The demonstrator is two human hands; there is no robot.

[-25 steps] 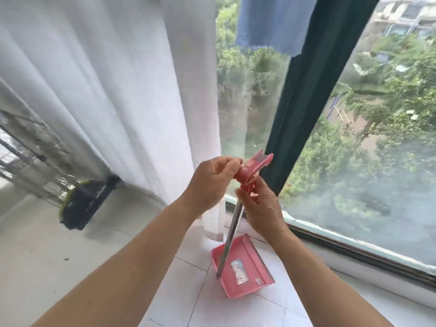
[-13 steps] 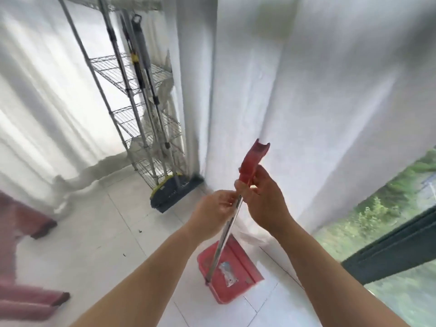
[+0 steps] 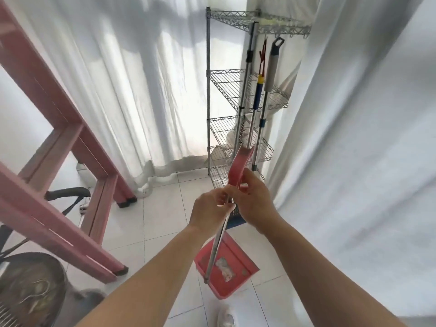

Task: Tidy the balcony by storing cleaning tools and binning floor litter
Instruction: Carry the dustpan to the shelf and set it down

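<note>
A red dustpan on a long metal handle hangs just above the white floor tiles, with a scrap of crumpled litter lying in its pan. My left hand grips the metal shaft near its top. My right hand holds the red plastic grip at the handle's upper end. Straight ahead stands a wire shelf rack, with several long-handled cleaning tools leaning or hanging at its right side.
A pink ladder frame slants across the left. A black chair arm and a round fan grille sit at lower left. White curtains hang close on the right and behind. My shoe shows at the bottom.
My view has swung left from the window to the wire rack, which now stands straight ahead. Both hands still hold the dustpan handle, the left hand having dropped from the red grip to the shaft.
</note>
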